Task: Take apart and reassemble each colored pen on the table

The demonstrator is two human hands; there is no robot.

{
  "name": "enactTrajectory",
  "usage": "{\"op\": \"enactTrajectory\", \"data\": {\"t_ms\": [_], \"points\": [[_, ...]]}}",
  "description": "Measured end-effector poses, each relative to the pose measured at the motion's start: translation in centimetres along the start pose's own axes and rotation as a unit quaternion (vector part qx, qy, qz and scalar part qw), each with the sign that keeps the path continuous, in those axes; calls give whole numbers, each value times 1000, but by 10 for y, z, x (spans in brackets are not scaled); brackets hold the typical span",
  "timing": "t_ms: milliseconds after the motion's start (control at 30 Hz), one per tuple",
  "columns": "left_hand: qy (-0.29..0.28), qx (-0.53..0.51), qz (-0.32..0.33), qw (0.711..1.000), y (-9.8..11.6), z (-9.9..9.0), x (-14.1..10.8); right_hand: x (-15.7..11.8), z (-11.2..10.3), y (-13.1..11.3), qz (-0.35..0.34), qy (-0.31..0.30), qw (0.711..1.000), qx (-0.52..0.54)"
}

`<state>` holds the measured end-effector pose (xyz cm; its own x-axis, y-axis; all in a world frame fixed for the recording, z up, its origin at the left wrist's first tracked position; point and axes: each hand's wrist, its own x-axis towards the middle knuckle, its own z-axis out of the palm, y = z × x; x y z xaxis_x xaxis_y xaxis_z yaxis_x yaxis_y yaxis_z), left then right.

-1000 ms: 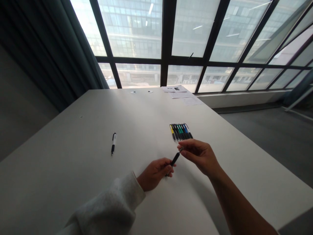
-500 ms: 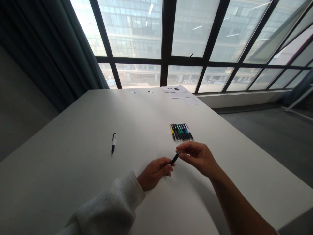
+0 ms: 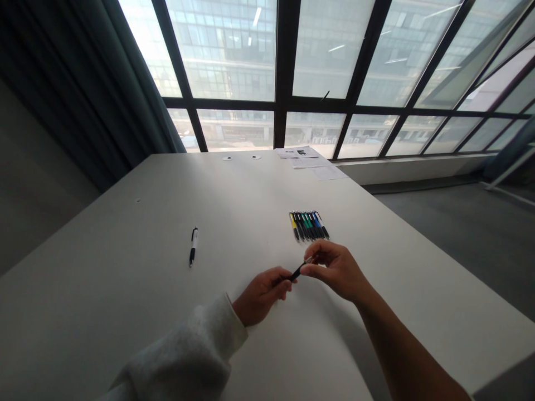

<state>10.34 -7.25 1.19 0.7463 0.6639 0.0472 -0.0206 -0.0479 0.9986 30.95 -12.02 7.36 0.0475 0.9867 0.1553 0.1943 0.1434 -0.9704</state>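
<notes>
A dark pen (image 3: 297, 272) is held between my two hands above the white table (image 3: 234, 195). My left hand (image 3: 264, 294) has its fingers closed round the lower end. At the upper end, the thumb and fingers of my right hand (image 3: 332, 268) pinch the tip. Just beyond my right hand lies a tight row of several pens (image 3: 308, 226) with yellow, green, blue, black and white barrels. A single white and black pen (image 3: 193, 247) lies apart on the left.
Sheets of paper (image 3: 307, 159) lie at the table's far edge, beside two small white discs (image 3: 256, 157). Behind stand large windows with dark frames, and a dark curtain (image 3: 92, 83) hangs at the left.
The dark pen has tilted flatter between my hands. My right thumb and fingers have closed in on its upper end, where they were looser before.
</notes>
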Motion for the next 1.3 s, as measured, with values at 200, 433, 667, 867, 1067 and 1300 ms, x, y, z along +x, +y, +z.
{"op": "enactTrajectory", "data": {"t_ms": [200,433,667,867,1067,1300], "points": [[13,-9,-3,1000,1,1,0,-1,-1,2,-30,-26,986,163],[8,-26,-18,999,0,1,1,2,6,4,-18,64,991,118],[9,-26,-13,1000,1,1,1,1,10,5,11,20,981,192],[12,-37,-19,999,0,1,1,2,12,9,-3,1,979,204],[21,-61,-18,998,2,2,1,3,12,12,29,60,972,223],[41,-69,-13,997,2,2,3,3,11,8,32,47,990,130]]}}
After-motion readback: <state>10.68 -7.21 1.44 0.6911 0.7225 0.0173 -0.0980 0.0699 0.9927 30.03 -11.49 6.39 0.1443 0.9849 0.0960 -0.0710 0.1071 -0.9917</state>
